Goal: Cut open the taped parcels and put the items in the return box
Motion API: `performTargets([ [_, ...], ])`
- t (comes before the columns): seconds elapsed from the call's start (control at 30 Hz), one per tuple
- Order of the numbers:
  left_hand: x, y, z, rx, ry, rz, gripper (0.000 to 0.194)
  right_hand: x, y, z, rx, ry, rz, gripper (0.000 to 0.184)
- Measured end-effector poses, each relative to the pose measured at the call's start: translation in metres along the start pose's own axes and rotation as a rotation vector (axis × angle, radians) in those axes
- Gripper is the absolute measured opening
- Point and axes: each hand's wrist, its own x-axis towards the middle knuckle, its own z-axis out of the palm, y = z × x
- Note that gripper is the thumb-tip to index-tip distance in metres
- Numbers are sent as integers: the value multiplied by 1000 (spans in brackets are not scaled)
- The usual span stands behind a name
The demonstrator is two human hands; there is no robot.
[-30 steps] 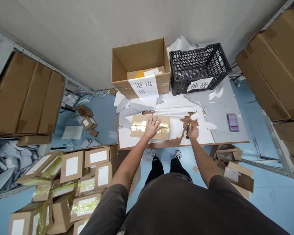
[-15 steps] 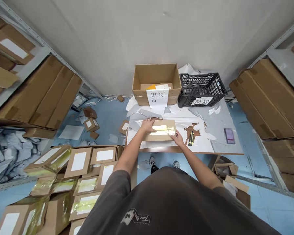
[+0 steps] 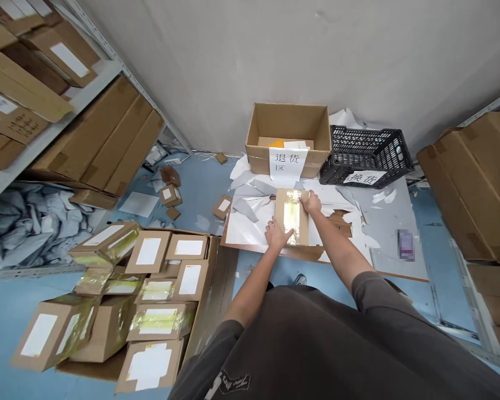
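Note:
A taped cardboard box [image 3: 280,201] with a white label under shiny yellowish tape lies on the white-covered table, its long side pointing toward the wall. My left hand [image 3: 278,233] grips its near left edge, thumb across the top and fingers along the side. On the far right edge, my right hand [image 3: 311,202] holds the same box, thumb over the top. Brown torn cardboard [image 3: 341,223] lies just right of my right forearm.
Behind the box stand an open carton [image 3: 256,161] with a paper sign and a black plastic crate [image 3: 337,173]. A blurred purple item [image 3: 405,245] rests on the table's right. At left, a large carton [image 3: 211,261] is heaped with labelled boxes; shelves [image 3: 108,75] flank the wall.
The box has turned from lying sideways to lengthwise. My right hand moved to its far right edge, my left to its near left edge. The yellow-black cutter is no longer visible. The view shifted left.

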Motion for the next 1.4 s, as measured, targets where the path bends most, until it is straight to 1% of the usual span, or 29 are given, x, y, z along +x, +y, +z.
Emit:
performTargets([
  [0.07, 3, 5, -1, 16, 17, 46, 113, -25, 15, -2, 0, 3, 113, 89],
  [0.13, 5, 10, -3, 34, 25, 77, 112, -56, 30, 0, 38, -48, 161, 99],
  [0.17, 6, 13, -4, 40, 22, 82, 110, -71, 36, 3, 70, -79, 155, 98],
  [0.23, 9, 17, -8, 44, 9, 77, 108, -96, 45, 9, 114, -127, 160, 88],
  [0.3, 14, 13, -17, 16, -28, 75, 101, -110, 49, 13, 115, -131, 162, 77],
  [0.37, 21, -4, -30, -83, -107, 121, 86, -114, 50, 16, 97, -128, 164, 70],
  [0.43, 29, -35, -45, -247, -208, 200, 67, -113, 51, 17, 94, -131, 159, 69],
  [0.47, 33, -52, -53, -319, -237, 204, 63, -111, 51, 18, 102, -133, 152, 68],
  [0.5, 35, -69, -58, -364, -224, 180, 64, -110, 52, 19, 113, -132, 146, 68],
  [0.57, 38, -97, -63, -370, -98, 152, 71, -110, 54, 21, 134, -124, 144, 67],
  [0.6, 38, -105, -62, -335, -23, 165, 76, -111, 54, 22, 139, -118, 150, 67],
  [0.63, 38, -109, -58, -287, 28, 206, 79, -112, 54, 22, 138, -113, 162, 66],
  [0.67, 37, -110, -53, -239, 36, 268, 79, -113, 54, 22, 133, -110, 176, 65],
  [0.7, 36, -107, -46, -203, 5, 338, 77, -114, 51, 21, 122, -109, 194, 66],
  [0.77, 35, -94, -33, -183, -107, 450, 75, -115, 42, 20, 77, -91, 225, 71],
  [0.8, 36, -87, -28, -195, -154, 471, 74, -116, 36, 20, 44, -69, 221, 75],
  [0.83, 36, -81, -24, -212, -184, 467, 73, -117, 27, 21, 5, -45, 202, 81],
  [0.9, 38, -71, -18, -235, -205, 420, 69, -118, 8, 25, -67, -12, 143, 95],
  [0.97, 40, -66, -14, -242, -219, 383, 67, -117, -10, 28, -100, -14, 111, 107],
  [1.03, 41, -66, -11, -242, -225, 382, 69, -115, -17, 24, -37, -33, 100, 113],
  [1.07, 41, -68, -10, -240, -229, 386, 70, -112, -15, 17, 43, -55, 83, 112],
  [1.1, 42, -70, -9, -236, -233, 387, 70, -110, -8, 8, 149, -90, 63, 108],
  [1.17, 43, -76, -9, -222, -246, 378, 66, -106, 19, -18, 393, -188, 46, 93],
  [1.2, 43, -79, -9, -213, -253, 374, 62, -105, 37, -32, 503, -234, 72, 84],
  [1.27, 44, -82, -9, -190, -265, 371, 55, -106, 74, -54, 630, -264, 183, 70],
  [1.3, 44, -83, -8, -176, -269, 375, 53, -108, 90, -60, 639, -263, 254, 67],
  [1.33, 44, -82, -8, -158, -270, 381, 51, -110, 103, -61, 621, -264, 326, 67],
  [1.4, 43, -78, -7, -117, -263, 385, 49, -115, 117, -50, 518, -285, 465, 69],
])
